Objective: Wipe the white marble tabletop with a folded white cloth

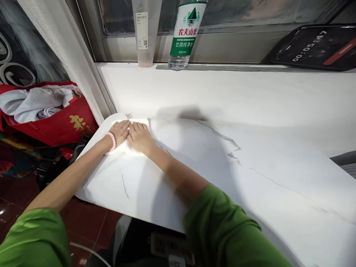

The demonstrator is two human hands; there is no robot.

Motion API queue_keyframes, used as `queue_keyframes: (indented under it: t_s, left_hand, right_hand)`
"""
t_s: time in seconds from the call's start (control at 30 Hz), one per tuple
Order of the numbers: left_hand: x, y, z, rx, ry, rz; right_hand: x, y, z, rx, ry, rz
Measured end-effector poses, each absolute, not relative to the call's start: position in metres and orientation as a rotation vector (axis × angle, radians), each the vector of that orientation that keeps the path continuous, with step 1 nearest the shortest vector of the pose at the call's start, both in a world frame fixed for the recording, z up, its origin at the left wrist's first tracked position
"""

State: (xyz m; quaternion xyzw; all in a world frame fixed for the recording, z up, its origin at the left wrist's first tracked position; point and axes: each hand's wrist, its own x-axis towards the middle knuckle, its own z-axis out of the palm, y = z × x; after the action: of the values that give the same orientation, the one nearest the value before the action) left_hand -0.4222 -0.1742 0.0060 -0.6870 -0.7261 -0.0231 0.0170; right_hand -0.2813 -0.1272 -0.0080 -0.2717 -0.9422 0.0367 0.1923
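A white cloth [125, 149] lies flat at the far left corner of the white marble-patterned table [194, 167]. My left hand [119, 132], with a pink beaded bracelet [113, 141] at the wrist, rests flat on the cloth. Beside it, my right hand [139, 137] also presses flat on the cloth, its fingertips close to the left fingers. Both palms face down with fingers stretched out, and neither hand grips anything. The cloth's middle is hidden under the hands.
On the sill behind stand a clear plastic cup [147, 40], a water bottle [185, 35] and a phone [314, 48] showing a timer. A red bag [55, 126] with clothes sits left, by a white curtain [72, 48]. A power strip [167, 246] is below the table.
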Motion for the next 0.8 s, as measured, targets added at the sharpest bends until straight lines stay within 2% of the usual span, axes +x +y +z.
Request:
queue_keyframes:
  t_s: [0.27,0.4,0.53,0.8]
  left_hand:
    - [-0.307,-0.29,-0.004,-2.144,-2.1,-0.14]
    - [-0.279,-0.307,-0.005,-2.217,-2.012,-0.244]
    - [-0.288,-0.269,-0.007,-2.235,-2.064,-0.198]
    - [-0.336,-0.121,0.001,-2.222,-2.179,-0.201]
  right_hand:
    - [-0.16,-0.219,-0.02,-0.49,-2.573,0.108]
    - [-0.128,-0.237,-0.023,-0.487,-2.543,0.132]
    - [-0.143,-0.208,-0.024,-0.594,-2.587,0.097]
    - [-0.203,-0.078,-0.017,-0.796,-2.584,0.093]
